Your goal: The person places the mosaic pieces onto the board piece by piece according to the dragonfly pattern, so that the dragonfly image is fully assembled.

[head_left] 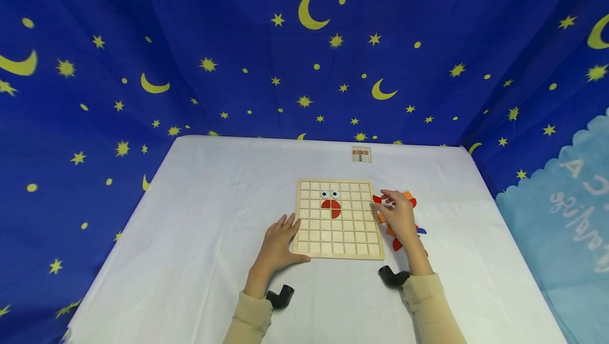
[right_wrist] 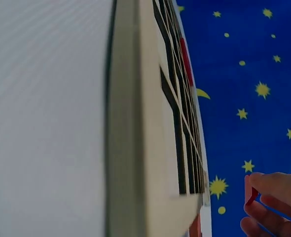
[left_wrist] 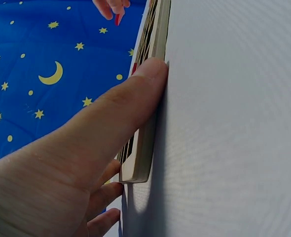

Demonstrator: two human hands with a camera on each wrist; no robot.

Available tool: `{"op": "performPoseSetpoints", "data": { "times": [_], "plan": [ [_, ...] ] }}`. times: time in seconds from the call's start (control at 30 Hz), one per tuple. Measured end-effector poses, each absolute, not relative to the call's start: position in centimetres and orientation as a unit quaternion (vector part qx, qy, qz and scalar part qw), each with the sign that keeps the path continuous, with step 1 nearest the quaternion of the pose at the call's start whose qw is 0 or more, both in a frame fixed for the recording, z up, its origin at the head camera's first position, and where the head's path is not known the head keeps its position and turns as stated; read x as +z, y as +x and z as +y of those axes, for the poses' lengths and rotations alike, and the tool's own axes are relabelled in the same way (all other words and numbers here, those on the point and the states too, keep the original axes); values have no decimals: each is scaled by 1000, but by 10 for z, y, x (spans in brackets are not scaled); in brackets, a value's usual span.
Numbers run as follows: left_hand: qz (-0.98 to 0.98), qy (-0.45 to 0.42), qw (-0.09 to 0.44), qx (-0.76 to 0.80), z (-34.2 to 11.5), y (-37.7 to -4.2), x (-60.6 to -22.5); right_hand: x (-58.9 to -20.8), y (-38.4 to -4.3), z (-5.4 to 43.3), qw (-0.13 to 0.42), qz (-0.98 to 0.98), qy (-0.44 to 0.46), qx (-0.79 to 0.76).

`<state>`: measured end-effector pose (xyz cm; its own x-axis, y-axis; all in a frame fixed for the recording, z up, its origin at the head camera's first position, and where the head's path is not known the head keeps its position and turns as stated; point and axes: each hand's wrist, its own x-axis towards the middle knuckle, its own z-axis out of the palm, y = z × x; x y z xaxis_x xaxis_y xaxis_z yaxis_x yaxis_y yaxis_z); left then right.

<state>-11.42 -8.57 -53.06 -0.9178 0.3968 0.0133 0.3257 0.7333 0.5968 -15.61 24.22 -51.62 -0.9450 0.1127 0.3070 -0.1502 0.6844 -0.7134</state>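
Note:
A square wooden grid board (head_left: 339,256) lies on the white table. On it sit two eye tiles (head_left: 335,194), with several red rounded tiles (head_left: 335,213) just below them. My left hand (head_left: 276,243) rests at the board's near left corner, fingers spread along the left side. Its thumb (left_wrist: 128,101) lies extended against the near edge. Beyond the board's right edge, my right hand (head_left: 398,214) pinches a red piece (right_wrist: 248,190) between thumb and fingertips, raised above the table in the right wrist view.
Loose orange, red and blue pieces (head_left: 397,244) lie right of the board, partly hidden under my right hand and forearm. A small pattern card (head_left: 361,154) lies near the table's far edge. Black wrist devices (head_left: 280,297) sit at both wrists. A blue star-and-moon cloth (head_left: 266,43) hangs behind.

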Motion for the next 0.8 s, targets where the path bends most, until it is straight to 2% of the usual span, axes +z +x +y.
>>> {"op": "performPoseSetpoints", "data": {
  "times": [0.27, 0.8],
  "plan": [
    [930, 193, 57, 308, -85, -114, -528, -514, -166, 221, 175, -900, 43, 397],
    [934, 192, 61, 294, -86, -114, -530, -519, -169, 167, 126, -906, 94, 393]
  ]
}}
